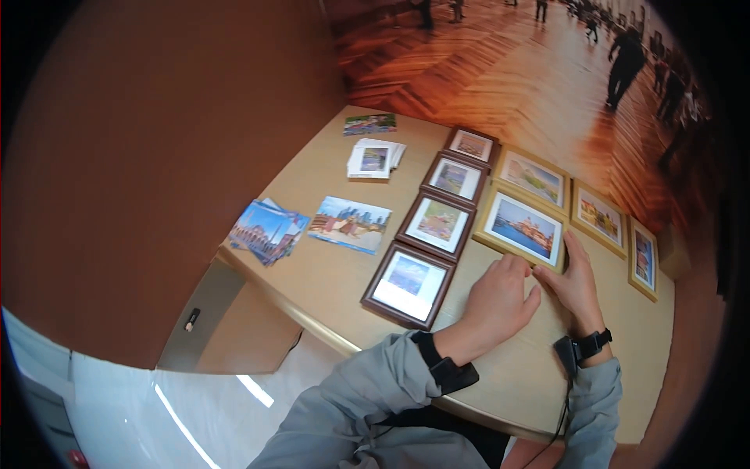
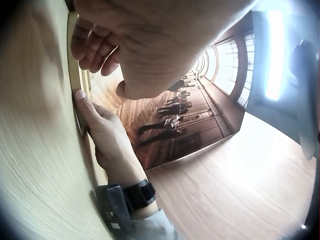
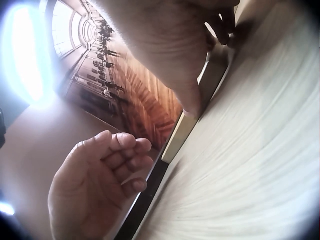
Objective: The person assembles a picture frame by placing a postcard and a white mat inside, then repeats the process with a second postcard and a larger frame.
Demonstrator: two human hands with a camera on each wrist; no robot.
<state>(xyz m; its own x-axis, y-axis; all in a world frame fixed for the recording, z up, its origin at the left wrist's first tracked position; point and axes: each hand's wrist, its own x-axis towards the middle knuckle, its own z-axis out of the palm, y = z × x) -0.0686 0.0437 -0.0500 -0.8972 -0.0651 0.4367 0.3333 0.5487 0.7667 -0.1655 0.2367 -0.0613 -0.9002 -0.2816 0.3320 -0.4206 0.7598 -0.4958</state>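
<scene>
A gold frame [image 1: 522, 227] with a picture of a domed building by water lies on the table. My right hand [image 1: 576, 285] holds its lower right corner, fingers along the right side and thumb at the near edge. The left wrist view shows the right hand [image 2: 112, 142] with its thumb on the gold edge. Just below the frame is my left hand [image 1: 494, 305], its fingers loosely curled. In the right wrist view the left hand [image 3: 92, 187] holds nothing and is apart from the gold edge [image 3: 179, 137].
Several brown frames [image 1: 436, 225] form a column to the left. Other gold frames [image 1: 598, 216] lie behind and to the right. Further left are a city photo [image 1: 350, 224], a stack of blue photos [image 1: 268, 232] and a white-bordered stack [image 1: 373, 159]. A mural covers the back wall.
</scene>
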